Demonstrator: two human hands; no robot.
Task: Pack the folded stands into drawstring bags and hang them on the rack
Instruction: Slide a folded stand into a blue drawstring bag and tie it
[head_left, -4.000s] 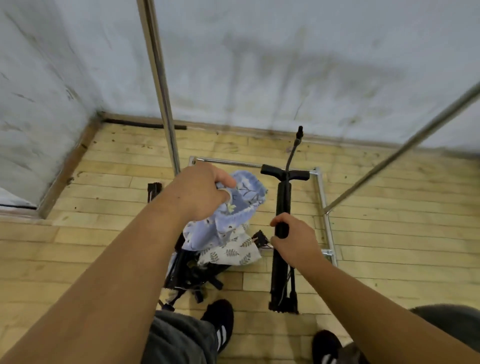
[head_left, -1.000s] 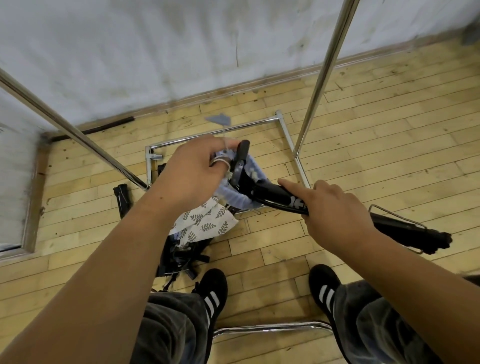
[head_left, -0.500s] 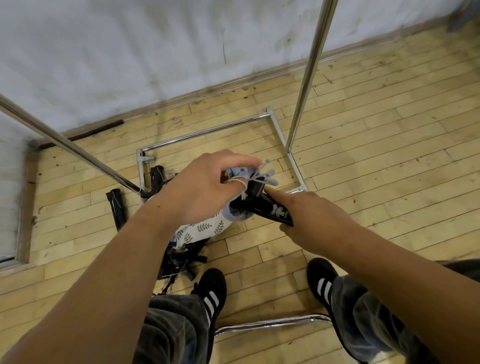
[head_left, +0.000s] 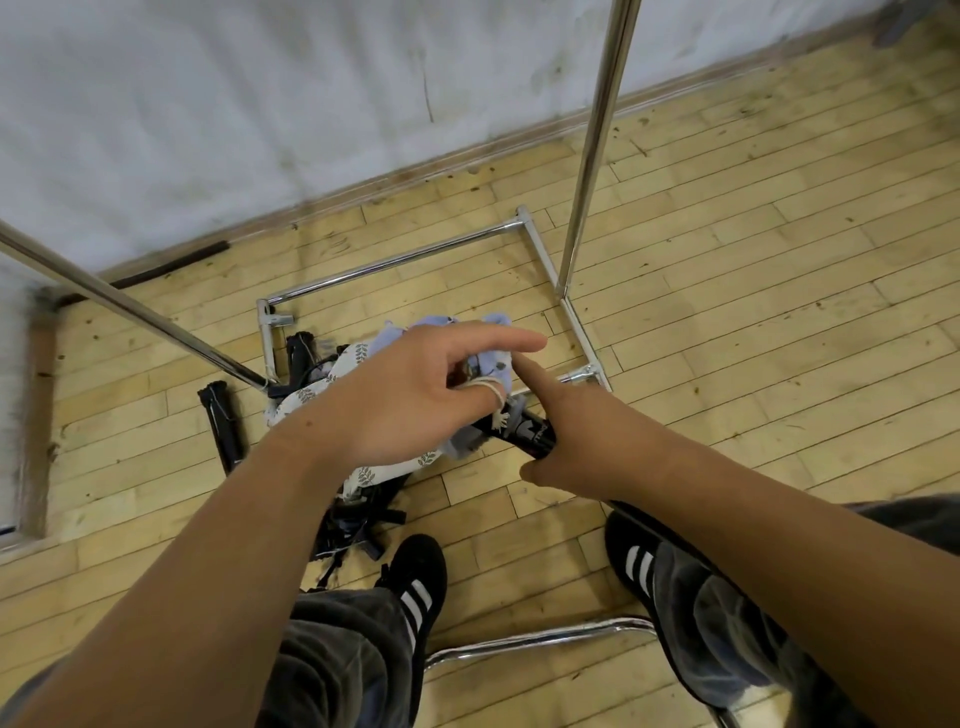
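Note:
My left hand (head_left: 410, 400) holds the mouth of a pale blue drawstring bag (head_left: 493, 364), with the white cord looped over a finger. My right hand (head_left: 561, 441) grips a black folded stand (head_left: 530, 434) whose front end goes into the bag's mouth; the rest of it runs back under my right forearm, hidden. Under my left hand lies a white leaf-print bag (head_left: 384, 470) on a heap of black folded stands (head_left: 358, 525). Another black stand (head_left: 223, 423) lies on the floor to the left. The chrome rack (head_left: 592, 140) rises just beyond my hands.
The rack's base frame (head_left: 395, 262) lies on the wooden floor against the grey wall, and its slanting bar (head_left: 130, 312) crosses the left side. A chrome chair frame (head_left: 540, 636) shows between my black shoes (head_left: 415, 582).
The stand has gone from upright on the floor to lying level in my right hand, and its end has slid further into the blue bag. My view tilted down and right.

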